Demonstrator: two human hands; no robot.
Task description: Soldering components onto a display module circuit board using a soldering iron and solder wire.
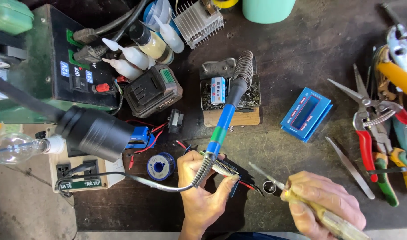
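Observation:
My left hand (203, 195) grips a small dark circuit module (225, 170) with red and black wires trailing from it. A blue-handled soldering iron (223, 120) rests in its coil stand (243, 66), and its springy cord passes over my left fingers. My right hand (323, 204) is closed around a yellow translucent screwdriver (319, 213); its metal tip (261, 171) points up-left toward the module. A small metal ring (269, 187) lies between my hands.
A blue display bezel (306, 114) lies right of the stand. Pliers, cutters and tweezers (381, 129) crowd the right edge. A solder spool (160, 166), a black battery pack (153, 90), glue bottles (132, 58), a green power box (56, 58) and a black lamp head (96, 131) fill the left.

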